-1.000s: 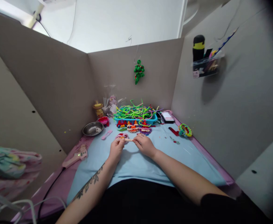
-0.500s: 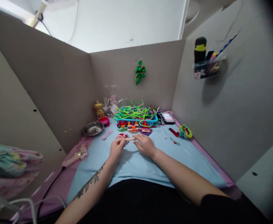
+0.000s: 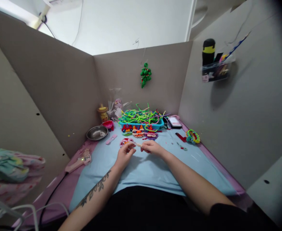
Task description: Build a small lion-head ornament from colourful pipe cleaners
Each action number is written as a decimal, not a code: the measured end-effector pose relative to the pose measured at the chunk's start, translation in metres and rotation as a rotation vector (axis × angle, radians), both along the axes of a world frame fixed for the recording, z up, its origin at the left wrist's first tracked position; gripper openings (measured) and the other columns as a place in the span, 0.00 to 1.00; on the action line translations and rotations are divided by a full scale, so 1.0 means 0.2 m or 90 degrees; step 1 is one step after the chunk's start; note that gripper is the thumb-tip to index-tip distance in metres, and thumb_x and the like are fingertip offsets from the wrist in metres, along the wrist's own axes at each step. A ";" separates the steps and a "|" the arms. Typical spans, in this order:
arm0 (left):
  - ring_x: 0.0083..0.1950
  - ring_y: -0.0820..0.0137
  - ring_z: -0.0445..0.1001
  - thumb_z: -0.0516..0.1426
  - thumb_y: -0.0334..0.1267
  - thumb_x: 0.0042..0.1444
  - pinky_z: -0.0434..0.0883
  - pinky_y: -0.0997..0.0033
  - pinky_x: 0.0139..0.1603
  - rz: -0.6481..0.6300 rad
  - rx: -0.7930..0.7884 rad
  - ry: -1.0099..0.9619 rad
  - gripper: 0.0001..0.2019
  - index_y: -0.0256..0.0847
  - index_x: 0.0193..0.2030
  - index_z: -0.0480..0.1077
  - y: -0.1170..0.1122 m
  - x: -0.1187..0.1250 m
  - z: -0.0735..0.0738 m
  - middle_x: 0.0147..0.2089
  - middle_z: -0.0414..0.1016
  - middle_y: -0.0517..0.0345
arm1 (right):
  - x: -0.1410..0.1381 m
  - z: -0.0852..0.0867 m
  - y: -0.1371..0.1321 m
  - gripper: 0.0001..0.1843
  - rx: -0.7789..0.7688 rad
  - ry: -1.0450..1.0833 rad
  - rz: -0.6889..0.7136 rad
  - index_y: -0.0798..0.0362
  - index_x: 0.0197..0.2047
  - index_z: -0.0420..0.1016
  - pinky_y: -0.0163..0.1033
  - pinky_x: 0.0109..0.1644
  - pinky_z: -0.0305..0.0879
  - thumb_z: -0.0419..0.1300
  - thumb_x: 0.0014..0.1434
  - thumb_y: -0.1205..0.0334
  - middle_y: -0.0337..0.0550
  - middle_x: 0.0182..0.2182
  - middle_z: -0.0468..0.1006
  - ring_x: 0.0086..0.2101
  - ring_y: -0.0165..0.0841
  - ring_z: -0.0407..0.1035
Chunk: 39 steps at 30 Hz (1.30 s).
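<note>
My right hand point(image 3: 152, 148) pinches a short, pale cream stick-like piece point(image 3: 139, 145) between thumb and fingertips, just above the blue cloth point(image 3: 153, 173). Whether it is a fuzzy pipe cleaner is too small to tell. At the piece's left end, my left hand point(image 3: 125, 155) has its thumb and fingers apart, with nothing visibly gripped. Right behind the left fingers lies a pink and red fuzzy ornament point(image 3: 124, 141), partly covered by them. Farther back, several similar ornaments sit in a row, among them an orange and white one point(image 3: 138, 132) and a purple one point(image 3: 151, 134).
A blue tray point(image 3: 141, 125) heaped with pipe cleaners stands at the back. On the left are a metal bowl point(image 3: 97, 132), a pink clip-like piece point(image 3: 111, 139) and a corded glue gun point(image 3: 79, 162). A yellow-green fuzzy ring point(image 3: 193, 136) lies right. Grey panels enclose the table.
The pale piece has passed from my left hand's pinch to my right hand's. My left fingers have parted, while the right ones have closed. The view has shifted slightly.
</note>
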<state>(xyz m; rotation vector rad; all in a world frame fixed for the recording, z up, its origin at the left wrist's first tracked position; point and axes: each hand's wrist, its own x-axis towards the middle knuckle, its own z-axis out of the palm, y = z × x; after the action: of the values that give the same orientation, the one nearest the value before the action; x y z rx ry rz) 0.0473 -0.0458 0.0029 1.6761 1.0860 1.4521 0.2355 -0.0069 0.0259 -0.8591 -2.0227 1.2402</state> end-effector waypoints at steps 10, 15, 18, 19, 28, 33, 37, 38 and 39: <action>0.36 0.64 0.74 0.61 0.42 0.46 0.69 0.66 0.39 -0.120 -0.098 -0.028 0.10 0.39 0.33 0.76 -0.03 0.00 0.02 0.34 0.77 0.51 | 0.00 -0.03 -0.01 0.13 -0.423 0.055 0.267 0.59 0.27 0.69 0.28 0.14 0.42 0.57 0.51 0.56 0.31 0.10 0.60 0.11 0.21 0.49; 0.31 0.71 0.70 0.61 0.42 0.47 0.67 0.72 0.34 -0.037 -0.054 -0.074 0.08 0.38 0.27 0.71 -0.03 0.01 0.03 0.30 0.74 0.57 | -0.05 -0.03 -0.02 0.19 -0.299 0.059 0.194 0.58 0.27 0.69 0.28 0.18 0.49 0.56 0.54 0.48 0.33 0.15 0.65 0.14 0.21 0.54; 0.26 0.74 0.67 0.59 0.42 0.48 0.64 0.75 0.29 0.011 -0.045 -0.056 0.09 0.38 0.27 0.70 -0.03 0.02 0.04 0.26 0.71 0.60 | -0.08 -0.04 -0.02 0.18 -0.177 0.035 0.123 0.57 0.28 0.70 0.29 0.21 0.54 0.56 0.55 0.48 0.35 0.18 0.68 0.17 0.22 0.59; 0.25 0.74 0.66 0.59 0.42 0.49 0.64 0.75 0.28 0.020 -0.045 -0.048 0.09 0.38 0.27 0.69 -0.03 0.02 0.04 0.25 0.70 0.61 | -0.09 -0.04 -0.03 0.18 -0.134 0.025 0.099 0.57 0.28 0.70 0.29 0.23 0.55 0.55 0.55 0.49 0.36 0.19 0.69 0.18 0.23 0.60; 0.25 0.74 0.66 0.60 0.46 0.47 0.65 0.74 0.29 0.099 -0.112 -0.157 0.13 0.36 0.25 0.69 0.02 0.05 0.00 0.22 0.68 0.60 | -0.15 -0.01 -0.10 0.16 0.536 -0.234 -0.188 0.54 0.28 0.73 0.33 0.31 0.51 0.48 0.62 0.60 0.43 0.24 0.74 0.27 0.29 0.65; 0.23 0.77 0.64 0.62 0.48 0.43 0.64 0.76 0.28 0.103 -0.152 -0.318 0.17 0.36 0.20 0.66 0.08 0.12 0.01 0.19 0.65 0.63 | -0.15 -0.02 -0.09 0.18 0.652 -0.303 -0.280 0.55 0.29 0.73 0.34 0.31 0.50 0.46 0.63 0.60 0.45 0.23 0.73 0.27 0.30 0.65; 0.25 0.76 0.66 0.62 0.47 0.43 0.65 0.75 0.29 0.036 -0.136 -0.260 0.15 0.35 0.24 0.71 0.10 0.11 0.05 0.23 0.69 0.60 | -0.13 -0.02 -0.05 0.16 0.493 -0.212 -0.278 0.55 0.29 0.73 0.33 0.30 0.52 0.48 0.62 0.59 0.43 0.25 0.74 0.28 0.30 0.66; 0.26 0.76 0.66 0.62 0.46 0.43 0.64 0.75 0.30 0.023 -0.124 -0.233 0.14 0.35 0.25 0.72 0.10 0.10 0.06 0.25 0.71 0.59 | -0.12 -0.02 -0.04 0.15 0.421 -0.171 -0.235 0.55 0.31 0.73 0.32 0.29 0.52 0.49 0.61 0.57 0.42 0.24 0.74 0.27 0.29 0.66; 0.26 0.75 0.67 0.63 0.46 0.43 0.65 0.75 0.30 0.012 -0.112 -0.210 0.13 0.35 0.26 0.73 0.10 0.08 0.06 0.27 0.73 0.57 | -0.11 -0.02 -0.04 0.15 0.340 -0.126 -0.179 0.55 0.32 0.73 0.31 0.28 0.53 0.50 0.60 0.55 0.40 0.24 0.73 0.25 0.28 0.65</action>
<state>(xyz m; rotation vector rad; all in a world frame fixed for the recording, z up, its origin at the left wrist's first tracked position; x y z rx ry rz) 0.0634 -0.0249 0.0142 1.2538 1.0130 1.5308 0.2131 -0.0142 0.0216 -0.9761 -2.1436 0.4398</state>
